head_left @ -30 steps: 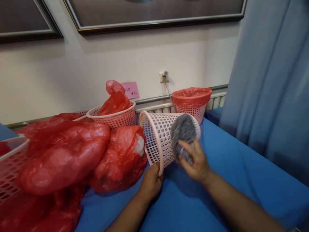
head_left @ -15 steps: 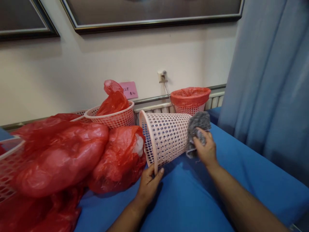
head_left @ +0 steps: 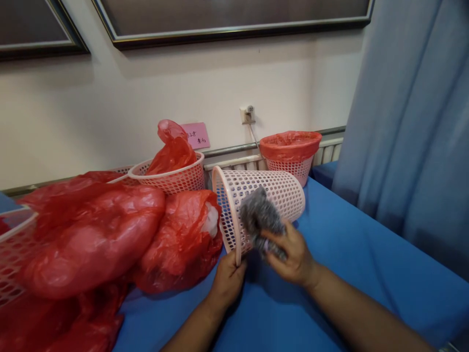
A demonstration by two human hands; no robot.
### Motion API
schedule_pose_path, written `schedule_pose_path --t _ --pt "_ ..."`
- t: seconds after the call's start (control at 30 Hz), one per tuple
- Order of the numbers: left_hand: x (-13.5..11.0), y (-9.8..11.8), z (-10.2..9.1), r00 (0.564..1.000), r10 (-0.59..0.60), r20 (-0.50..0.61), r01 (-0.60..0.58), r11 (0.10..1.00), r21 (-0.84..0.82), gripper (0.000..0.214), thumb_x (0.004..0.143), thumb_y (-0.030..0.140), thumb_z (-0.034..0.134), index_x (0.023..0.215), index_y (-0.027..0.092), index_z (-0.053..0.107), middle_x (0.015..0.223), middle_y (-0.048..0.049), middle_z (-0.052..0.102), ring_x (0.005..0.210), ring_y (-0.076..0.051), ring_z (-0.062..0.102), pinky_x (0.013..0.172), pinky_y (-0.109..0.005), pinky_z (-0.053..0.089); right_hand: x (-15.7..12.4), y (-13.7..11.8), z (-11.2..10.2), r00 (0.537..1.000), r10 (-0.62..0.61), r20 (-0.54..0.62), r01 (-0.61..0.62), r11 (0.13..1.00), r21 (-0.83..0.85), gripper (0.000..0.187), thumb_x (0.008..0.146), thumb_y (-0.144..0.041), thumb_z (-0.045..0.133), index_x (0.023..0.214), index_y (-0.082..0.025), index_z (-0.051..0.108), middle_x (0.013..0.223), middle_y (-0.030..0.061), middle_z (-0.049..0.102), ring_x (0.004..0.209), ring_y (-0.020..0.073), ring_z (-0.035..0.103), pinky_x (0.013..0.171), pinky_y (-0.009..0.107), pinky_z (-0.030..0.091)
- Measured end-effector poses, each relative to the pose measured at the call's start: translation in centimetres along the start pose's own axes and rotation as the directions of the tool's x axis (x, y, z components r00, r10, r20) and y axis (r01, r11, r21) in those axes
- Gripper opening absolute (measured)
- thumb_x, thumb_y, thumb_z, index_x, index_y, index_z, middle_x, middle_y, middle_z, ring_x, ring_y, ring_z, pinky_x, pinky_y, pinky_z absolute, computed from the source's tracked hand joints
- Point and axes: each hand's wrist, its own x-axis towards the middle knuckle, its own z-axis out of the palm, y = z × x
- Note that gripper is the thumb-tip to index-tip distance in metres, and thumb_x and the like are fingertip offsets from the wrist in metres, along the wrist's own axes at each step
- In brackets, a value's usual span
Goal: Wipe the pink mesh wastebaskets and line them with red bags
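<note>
A pale pink perforated wastebasket [head_left: 282, 190] lies on its side on the blue-covered surface [head_left: 293, 318], its mouth facing left. My left hand [head_left: 227, 281] grips the lower part of its rim, thumb and fingers closed on the edge. In my right hand [head_left: 293, 254] is a bunched grey cloth [head_left: 258, 212], held against the basket's outer side near the mouth. The cloth hides part of the mesh and some of my right fingertips. Just left of the basket's mouth sits a red plastic bag [head_left: 179, 239] with something white showing in it.
More red bags [head_left: 95, 234] pile up at the left beside another basket [head_left: 14, 254]. Behind stand a pink basket [head_left: 172, 181] with a red bag and a red-lined basket [head_left: 289, 151] by the radiator [head_left: 326, 154]. A blue curtain [head_left: 410, 107] hangs at right.
My right hand has moved the grey cloth left along the basket, from its base end towards the mouth, uncovering the base. My left hand stays on the rim.
</note>
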Motion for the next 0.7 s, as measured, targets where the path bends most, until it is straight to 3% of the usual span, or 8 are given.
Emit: schedule_pose_path --t 0.07,0.17,0.2,0.23,0.33,0.4,0.53,0.7 --pt "0.1 0.0 0.0 0.999 -0.038 -0.016 0.039 0.998 0.044 0.030 0.091 0.034 0.056 0.104 0.015 0.077 0.100 -0.0072 0.077 0.096 -0.027 0.070 0.092 -0.041 0.056 0.7 3.2 -1.1 0.935 0.278 -0.218 -0.300 0.951 -0.071 0.042 0.081 -0.025 0.062 0.123 -0.022 0.067 0.120 0.0114 0.060 0.110 0.0259 0.063 0.098 0.045 0.053" --pt "0.2 0.0 0.1 1.000 -0.007 0.029 0.004 0.995 0.100 0.032 0.093 0.031 0.054 0.113 0.018 0.075 0.112 -0.0077 0.076 0.103 -0.026 0.069 0.101 -0.044 0.052 1.8 7.1 -2.6 0.664 0.591 -0.458 -0.660 0.751 0.010 0.045 0.080 -0.038 0.062 0.119 -0.016 0.068 0.108 0.0115 0.066 0.105 0.0288 0.064 0.101 0.052 0.049" --pt "0.2 -0.1 0.2 0.999 0.012 0.046 -0.017 0.994 0.111 0.033 0.094 0.031 0.053 0.115 0.019 0.074 0.116 -0.0076 0.075 0.107 -0.026 0.068 0.103 -0.044 0.051 2.0 7.5 -2.9 0.620 0.619 -0.482 -0.694 0.719 0.031 0.047 0.079 -0.040 0.062 0.119 -0.015 0.068 0.109 0.0122 0.066 0.106 0.0298 0.064 0.102 0.054 0.048" --pt "0.2 -0.1 0.2 0.998 0.024 0.057 -0.031 0.992 0.119 0.033 0.094 0.030 0.052 0.116 0.020 0.074 0.119 -0.0075 0.075 0.110 -0.026 0.067 0.104 -0.043 0.050 2.0 7.4 -2.9 0.631 0.611 -0.478 -0.685 0.728 0.026 0.047 0.080 -0.040 0.062 0.119 -0.015 0.067 0.112 0.0126 0.065 0.108 0.0301 0.063 0.103 0.054 0.047" --pt "0.3 -0.1 0.3 0.998 0.026 0.056 -0.033 0.991 0.129 0.032 0.093 0.027 0.053 0.116 0.020 0.074 0.118 -0.0069 0.075 0.113 -0.026 0.066 0.106 -0.043 0.049 1.6 4.3 -2.0 0.882 0.371 -0.291 -0.404 0.913 -0.060 0.045 0.082 -0.028 0.060 0.126 -0.021 0.064 0.123 0.0115 0.059 0.117 0.0275 0.060 0.105 0.049 0.047" --pt "0.4 0.3 0.4 0.998 0.021 0.063 -0.027 0.995 0.096 0.030 0.090 0.025 0.055 0.111 0.019 0.075 0.113 -0.0065 0.076 0.111 -0.026 0.067 0.105 -0.044 0.050 1.0 1.4 -1.0 0.990 0.120 -0.069 -0.123 0.992 -0.027 0.050 0.081 -0.021 0.061 0.131 -0.024 0.061 0.127 0.0116 0.055 0.116 0.0261 0.060 0.101 0.045 0.051" --pt "0.7 2.3 0.3 1.000 -0.022 0.011 0.022 0.997 -0.069 0.027 0.079 0.032 0.070 0.099 0.015 0.076 0.095 -0.0069 0.078 0.086 -0.024 0.070 0.086 -0.038 0.058 0.3 -2.2 0.4 0.977 -0.153 0.147 0.144 0.987 0.072 0.054 0.077 -0.020 0.063 0.131 -0.023 0.061 0.118 0.0132 0.056 0.101 0.0265 0.061 0.082 0.042 0.058" --pt "0.5 3.7 0.0 0.980 -0.099 -0.171 0.066 0.980 -0.188 0.041 0.074 0.042 0.077 0.102 0.012 0.074 0.094 -0.0079 0.077 0.085 -0.024 0.070 0.078 -0.031 0.057 0.1 -2.0 0.6 0.964 -0.181 0.193 0.178 0.983 0.037 0.050 0.076 -0.021 0.061 0.125 -0.023 0.064 0.112 0.0113 0.059 0.095 0.0255 0.063 0.076 0.040 0.058"
